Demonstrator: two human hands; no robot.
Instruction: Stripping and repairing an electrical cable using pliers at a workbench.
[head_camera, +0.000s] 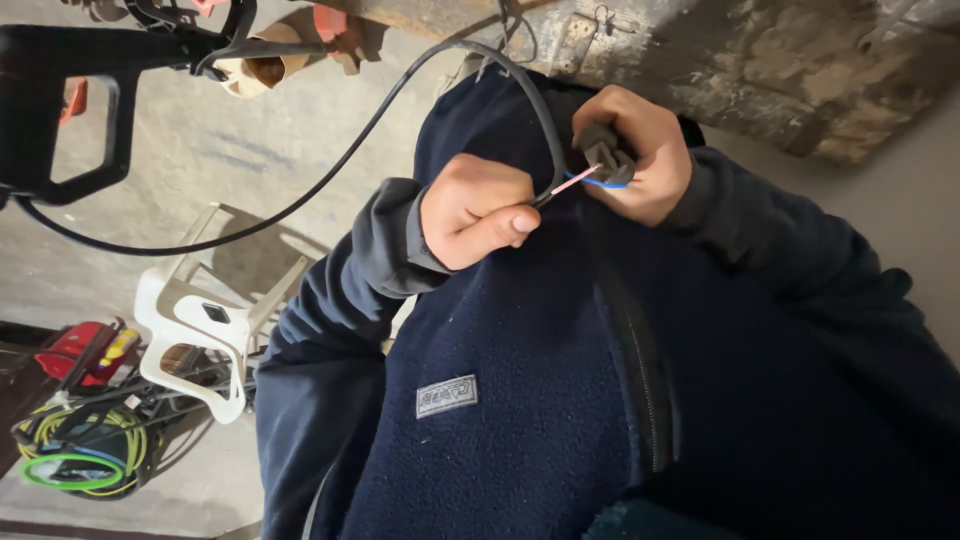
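Note:
My left hand (475, 210) is closed around the end of a black cable (330, 170), pinching it by the thumb in front of my navy fleece jacket (520, 400). My right hand (640, 150) grips a small black plug piece (605, 150). A thin pink wire (572, 183) and a blue wire (600, 184) run between the two hands. The cable arcs over my right hand, then loops down and left to a black power tool with a loop handle (60, 100) at the upper left.
A white plastic chair (200, 320) stands on the concrete floor at left. Beside it lie a red tool (85, 350) and a coil of green and yellow cable (75, 455). A rough, weathered slab (800, 70) crosses the top right.

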